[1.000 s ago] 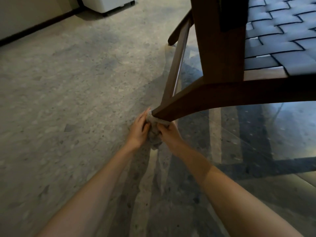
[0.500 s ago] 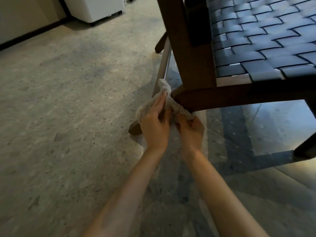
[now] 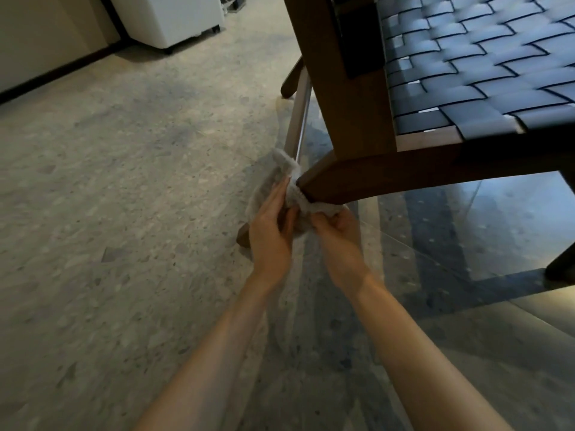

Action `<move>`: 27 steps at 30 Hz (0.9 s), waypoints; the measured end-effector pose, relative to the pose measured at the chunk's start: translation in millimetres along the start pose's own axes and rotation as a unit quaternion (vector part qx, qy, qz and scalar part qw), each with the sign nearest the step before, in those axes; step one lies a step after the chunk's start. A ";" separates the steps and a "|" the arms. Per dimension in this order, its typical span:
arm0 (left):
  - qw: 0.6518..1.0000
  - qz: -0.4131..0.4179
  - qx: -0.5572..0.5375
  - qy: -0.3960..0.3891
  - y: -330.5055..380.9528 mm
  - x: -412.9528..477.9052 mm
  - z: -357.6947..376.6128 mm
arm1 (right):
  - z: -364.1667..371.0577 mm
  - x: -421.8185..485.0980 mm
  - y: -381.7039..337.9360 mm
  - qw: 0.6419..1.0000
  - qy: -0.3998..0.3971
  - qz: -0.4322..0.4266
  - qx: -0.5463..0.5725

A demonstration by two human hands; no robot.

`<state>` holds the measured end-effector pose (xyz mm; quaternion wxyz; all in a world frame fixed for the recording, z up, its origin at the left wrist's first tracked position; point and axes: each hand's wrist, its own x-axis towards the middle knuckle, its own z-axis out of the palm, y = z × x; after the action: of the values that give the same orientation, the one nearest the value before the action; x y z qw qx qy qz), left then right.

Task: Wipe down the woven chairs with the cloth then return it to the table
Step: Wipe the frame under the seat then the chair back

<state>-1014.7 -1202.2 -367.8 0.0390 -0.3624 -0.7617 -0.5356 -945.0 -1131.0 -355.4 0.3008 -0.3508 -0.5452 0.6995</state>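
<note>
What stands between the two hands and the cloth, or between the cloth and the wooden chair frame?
Nothing visible. The left hand and right hand hold the cloth directly, and it lies against the end of the chair frame. The table is not in view.

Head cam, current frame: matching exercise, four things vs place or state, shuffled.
1 cloth
2 right hand
3 woven seat
4 white cabinet

A upper right, dark straps
B top left, by the wall
C draped over the end of the wooden rail
D pinching the cloth below the rail end

Pairs: 1-C, 2-D, 3-A, 4-B
</note>
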 end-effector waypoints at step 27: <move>0.978 -0.073 -0.075 0.182 44.4 -6.4 17.1 | -24.7 -6.4 -21.4 0.985 0.019 0.038 0.168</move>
<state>-978.0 -1183.8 -342.9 0.1105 -0.2039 -0.7239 -0.6497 -920.3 -1117.7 -337.5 0.3389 -0.3292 -0.4001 0.7853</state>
